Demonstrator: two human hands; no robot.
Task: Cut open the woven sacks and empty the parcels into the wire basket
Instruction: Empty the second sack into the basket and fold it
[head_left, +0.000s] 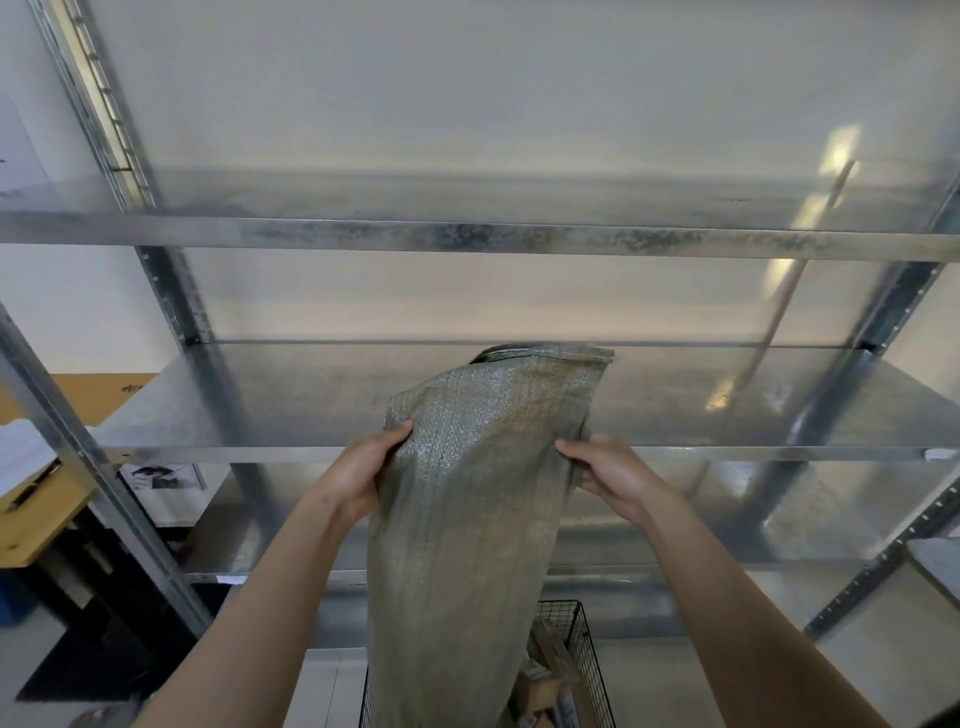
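A person holds a grey woven sack (467, 519) upright over a black wire basket (582, 654), likely to shake parcels (545, 675) out of its hidden lower end; the left hand (363, 473) pinches the sack's left edge, the right hand (613, 473) its right edge, fingers pressed into the fabric; metal shelving (467, 239) stands beyond, on the far side.
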